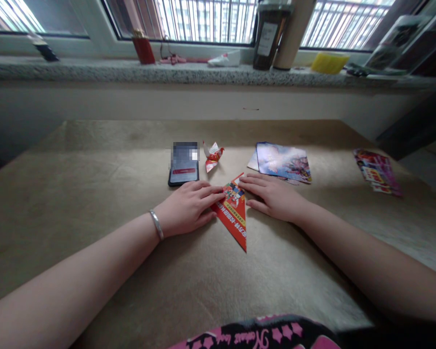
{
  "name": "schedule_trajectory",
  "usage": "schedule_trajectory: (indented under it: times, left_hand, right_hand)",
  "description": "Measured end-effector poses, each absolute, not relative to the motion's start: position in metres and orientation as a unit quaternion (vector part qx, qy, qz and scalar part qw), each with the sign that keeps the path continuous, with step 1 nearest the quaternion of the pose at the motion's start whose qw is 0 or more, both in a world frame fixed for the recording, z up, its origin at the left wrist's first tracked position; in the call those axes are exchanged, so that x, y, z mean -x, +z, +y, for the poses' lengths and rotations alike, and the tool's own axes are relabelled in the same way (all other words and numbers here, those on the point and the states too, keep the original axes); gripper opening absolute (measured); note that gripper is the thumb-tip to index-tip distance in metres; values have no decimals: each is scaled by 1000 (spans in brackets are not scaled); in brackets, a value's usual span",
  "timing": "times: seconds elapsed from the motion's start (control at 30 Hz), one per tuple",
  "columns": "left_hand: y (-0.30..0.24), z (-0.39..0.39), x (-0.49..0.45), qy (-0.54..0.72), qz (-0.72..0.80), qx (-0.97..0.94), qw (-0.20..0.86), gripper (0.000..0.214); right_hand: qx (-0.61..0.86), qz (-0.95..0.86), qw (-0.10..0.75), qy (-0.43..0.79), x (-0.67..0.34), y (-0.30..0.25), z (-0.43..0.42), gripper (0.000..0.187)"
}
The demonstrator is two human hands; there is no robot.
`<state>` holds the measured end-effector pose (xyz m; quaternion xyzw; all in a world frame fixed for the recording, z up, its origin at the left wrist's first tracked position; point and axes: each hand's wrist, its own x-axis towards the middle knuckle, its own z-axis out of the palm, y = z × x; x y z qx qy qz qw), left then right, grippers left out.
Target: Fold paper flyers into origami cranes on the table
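A red printed paper folded into a long triangle point(234, 218) lies on the tan table point(94, 194), its point toward me. My left hand point(187, 206), a silver bangle on the wrist, lies flat with fingers stretched onto the paper's left edge. My right hand point(272, 196) rests flat at the paper's upper right corner, fingers extended and touching it. Neither hand holds anything.
A phone point(183, 167) lies just beyond my left hand, with a small folded paper figure point(212, 156) beside it. A stack of picture sheets point(283, 162) sits beyond my right hand and another printed sheet point(377, 172) at far right. The windowsill point(167, 72) carries a red cup, a dark jar and other items.
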<state>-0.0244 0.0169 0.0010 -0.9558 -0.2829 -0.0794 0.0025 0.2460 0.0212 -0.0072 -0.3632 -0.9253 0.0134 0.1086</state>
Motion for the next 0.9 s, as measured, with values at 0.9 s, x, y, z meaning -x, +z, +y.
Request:
schedule_trajectory:
  times: [0.9]
  left_hand:
    - [2,11,17,-80,-331,939,-49,45]
  right_hand:
    - [357,-905,186,140,-237,0,11,31]
